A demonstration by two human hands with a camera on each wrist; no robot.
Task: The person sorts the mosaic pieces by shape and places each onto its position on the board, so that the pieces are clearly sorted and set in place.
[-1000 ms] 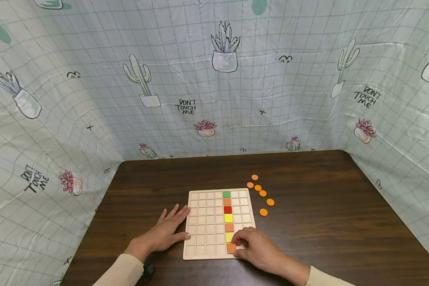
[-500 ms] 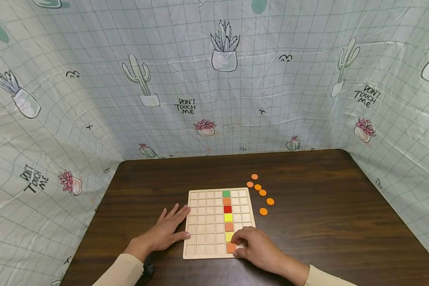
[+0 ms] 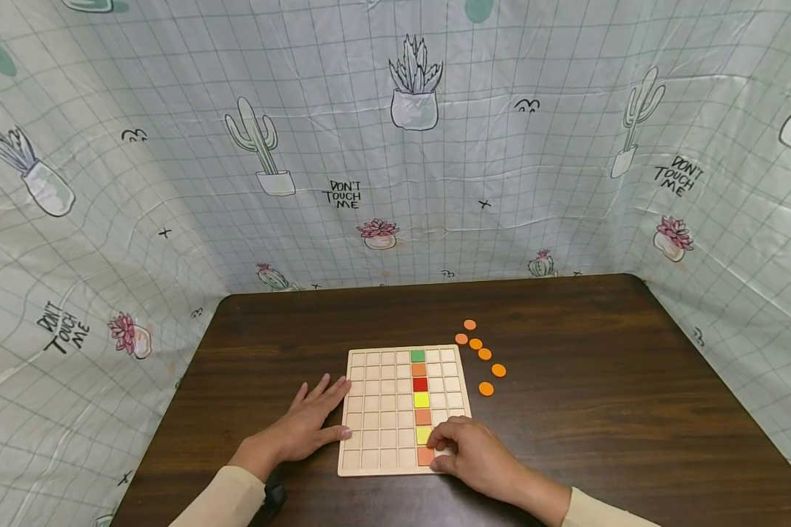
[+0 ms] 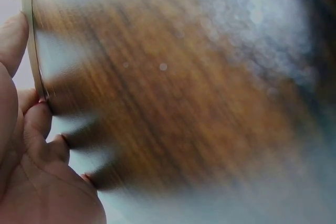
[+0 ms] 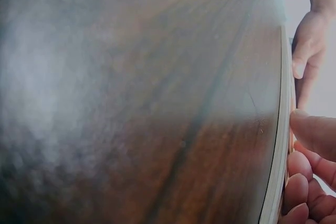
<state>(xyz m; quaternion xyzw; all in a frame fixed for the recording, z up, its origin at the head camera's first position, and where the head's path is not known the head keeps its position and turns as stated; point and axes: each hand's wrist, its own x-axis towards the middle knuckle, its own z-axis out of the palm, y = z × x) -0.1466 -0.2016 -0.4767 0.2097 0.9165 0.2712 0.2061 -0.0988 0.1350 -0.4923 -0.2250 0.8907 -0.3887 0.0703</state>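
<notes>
A pale wooden board [image 3: 379,410] with a grid of square cells lies on the table. One column holds coloured square tiles: a green tile [image 3: 418,356] at the far end, then orange, red and yellow ones. My left hand [image 3: 306,424] lies spread, its fingertips and thumb on the board's left edge; in the left wrist view the fingers [image 4: 39,121] meet that edge. At the near end of the column, my right hand [image 3: 471,454] pinches an orange square tile [image 3: 425,457] by its right side, thumb below and curled index finger above. The other right fingers are curled over the board.
Several round orange discs [image 3: 485,389] lie loose on the dark wooden table [image 3: 580,380], right of the board's far corner. A patterned cloth [image 3: 474,161] hangs behind the table and at both sides. Something black [image 3: 275,498] shows by the left sleeve.
</notes>
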